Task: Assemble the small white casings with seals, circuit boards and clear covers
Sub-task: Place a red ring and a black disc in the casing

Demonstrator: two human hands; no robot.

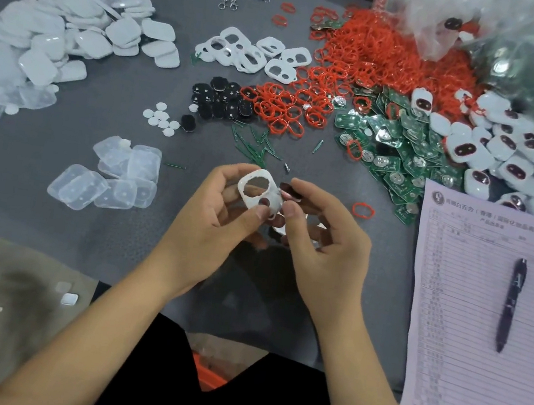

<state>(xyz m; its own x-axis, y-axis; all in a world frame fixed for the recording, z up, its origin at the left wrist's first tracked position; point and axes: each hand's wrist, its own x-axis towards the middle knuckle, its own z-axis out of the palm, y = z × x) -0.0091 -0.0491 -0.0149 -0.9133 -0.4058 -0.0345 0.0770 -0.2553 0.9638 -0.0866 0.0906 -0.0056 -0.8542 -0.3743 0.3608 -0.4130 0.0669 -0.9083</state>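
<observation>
Holding the white casing (259,190) at centre frame, your left hand (220,209) pinches it, thumb on its lower edge, fingers curled behind. The casing tilts, long axis running upper left to lower right, large opening uppermost, small hole below. Your right hand (319,229) pinches a small dark insert (289,190) between thumb and forefinger, touching the casing's right edge. The insert lies just right of the casing, so the right hand is nearer; likely next step is seating it from that side. Red seals (361,65) and green circuit boards (398,148) sit upper right; clear covers (116,179) lie left of centre.
</observation>
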